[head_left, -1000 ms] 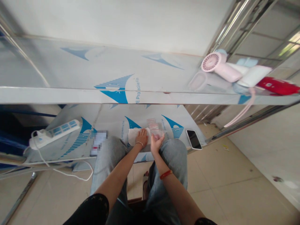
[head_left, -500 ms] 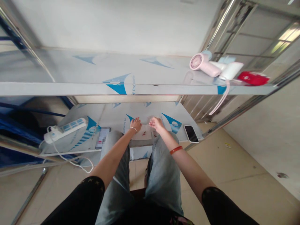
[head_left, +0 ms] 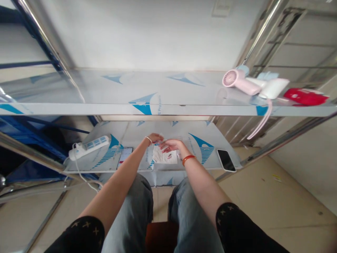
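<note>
Over the lower shelf my left hand has its fingers drawn together in a pinch, and what it pinches is too small to make out. Close beside it, my right hand reaches leftward with bent fingers, its fingertips almost meeting the left ones. Whatever lies between the two hands is blurred. Below them rests a white sheet, paper or cloth, slightly wrinkled, with small reddish marks or pieces on its right part. Clear plastic shows faintly behind and beside my right hand.
On the lower shelf are a white power strip with a cable, a partly blurred phone-like screen and a phone. The upper shelf holds a pink handheld fan, a white object and a red packet.
My hands have come together from being apart over the sheet. The right one moved left, and the left one closed its fingers. The whole view has shifted, showing more of the sheet.
</note>
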`<act>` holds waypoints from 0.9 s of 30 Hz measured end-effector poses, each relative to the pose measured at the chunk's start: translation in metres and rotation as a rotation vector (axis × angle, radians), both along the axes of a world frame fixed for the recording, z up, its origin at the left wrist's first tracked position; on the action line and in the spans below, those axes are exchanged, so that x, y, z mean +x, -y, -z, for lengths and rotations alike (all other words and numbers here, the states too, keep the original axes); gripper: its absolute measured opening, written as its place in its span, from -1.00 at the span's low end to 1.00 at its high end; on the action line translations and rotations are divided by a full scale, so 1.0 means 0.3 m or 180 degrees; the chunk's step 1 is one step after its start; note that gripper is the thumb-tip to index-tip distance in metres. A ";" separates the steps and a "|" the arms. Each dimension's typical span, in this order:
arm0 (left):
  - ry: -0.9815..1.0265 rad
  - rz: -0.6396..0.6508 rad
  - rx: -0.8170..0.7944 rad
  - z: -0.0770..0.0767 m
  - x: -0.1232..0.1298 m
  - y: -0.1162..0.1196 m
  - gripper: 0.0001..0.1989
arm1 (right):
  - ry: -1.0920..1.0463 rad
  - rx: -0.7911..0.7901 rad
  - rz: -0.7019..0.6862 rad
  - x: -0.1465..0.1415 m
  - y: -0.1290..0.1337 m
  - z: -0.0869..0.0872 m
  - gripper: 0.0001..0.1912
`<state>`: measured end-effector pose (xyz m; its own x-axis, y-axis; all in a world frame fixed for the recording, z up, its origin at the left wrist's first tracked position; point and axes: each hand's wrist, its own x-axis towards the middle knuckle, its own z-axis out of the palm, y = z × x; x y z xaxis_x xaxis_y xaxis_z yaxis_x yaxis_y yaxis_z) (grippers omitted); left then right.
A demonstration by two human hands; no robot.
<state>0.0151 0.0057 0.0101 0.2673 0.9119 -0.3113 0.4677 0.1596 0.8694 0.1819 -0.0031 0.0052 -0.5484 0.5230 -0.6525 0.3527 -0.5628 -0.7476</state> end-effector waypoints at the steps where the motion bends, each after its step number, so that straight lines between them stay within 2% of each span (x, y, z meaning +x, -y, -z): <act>1: -0.0055 -0.0077 -0.0053 0.007 -0.017 0.012 -0.80 | 0.0090 -0.0047 0.0012 0.003 0.005 0.012 -0.87; 3: -0.0082 -0.0248 -0.0197 0.016 -0.050 0.033 -0.81 | 0.0293 -0.0082 0.0054 0.018 0.016 0.018 -0.91; 7: -0.0109 -0.0441 -0.0345 0.014 -0.103 0.046 -0.75 | 0.0331 0.0434 0.0356 0.072 0.023 -0.019 -0.96; 9: -0.0300 -0.0271 -0.0443 0.010 -0.114 0.038 -0.68 | 0.0544 0.0679 0.0283 0.097 0.022 -0.030 -0.90; 12: -0.0537 0.0184 -0.0416 0.008 -0.102 0.018 -0.55 | 0.1213 0.0823 -0.0309 0.112 0.016 -0.020 -0.83; 15: -0.0473 0.0639 -0.0318 0.009 -0.061 0.006 -0.61 | 0.1633 0.1009 -0.0673 0.096 0.008 0.000 -0.81; 20: -0.0548 0.0832 -0.0428 0.024 -0.008 0.000 -0.88 | 0.1488 0.1227 -0.0541 0.060 0.006 -0.001 -0.84; 23: -0.0481 0.0912 -0.0590 0.033 -0.026 -0.002 -0.91 | 0.1371 0.1292 -0.0371 0.062 0.011 -0.011 -0.86; 27: -0.0487 0.0895 -0.0608 0.041 -0.079 -0.001 -0.87 | 0.0950 0.1394 0.0086 0.070 0.010 -0.017 -0.86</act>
<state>-0.0085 0.0059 -0.0021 0.4363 0.7311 -0.5245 0.6385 0.1591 0.7529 0.2028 -0.0060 0.0103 -0.3546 0.7930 -0.4954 0.5759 -0.2322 -0.7839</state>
